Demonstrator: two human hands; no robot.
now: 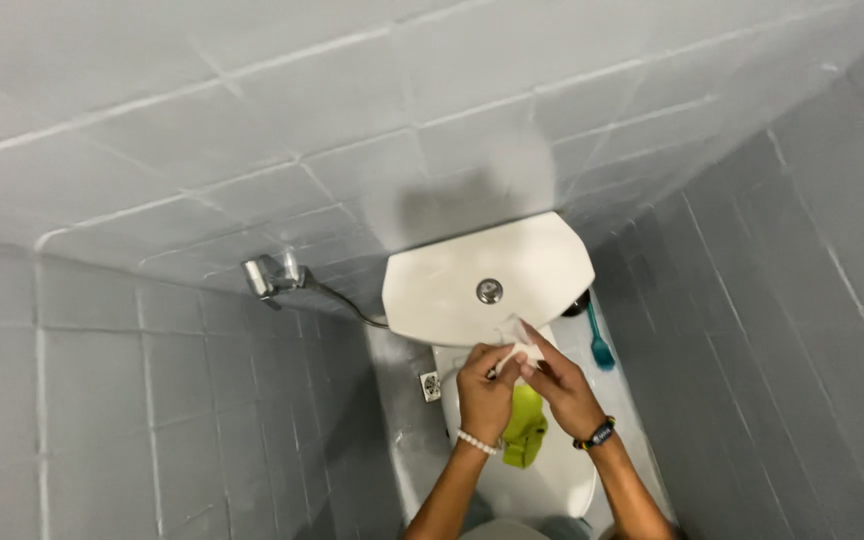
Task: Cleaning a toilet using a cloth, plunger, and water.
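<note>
Both my hands are held together above a white toilet (562, 480). My left hand (485, 390) and my right hand (562, 385) pinch a small white piece of tissue or wrapper (520, 345) between their fingertips. A bead bracelet sits on my left wrist, a dark band on my right. Below my hands a bright green cloth (525, 428) lies on the closed toilet lid. The white cistern (442, 280) with a round metal flush button (490, 291) stands just beyond my hands.
A chrome spray nozzle (270, 275) with a hose hangs on the grey tiled wall at left. A teal brush (600, 343) stands on the floor right of the cistern. A floor drain (430, 385) lies left of the toilet. Grey tiled walls close in on both sides.
</note>
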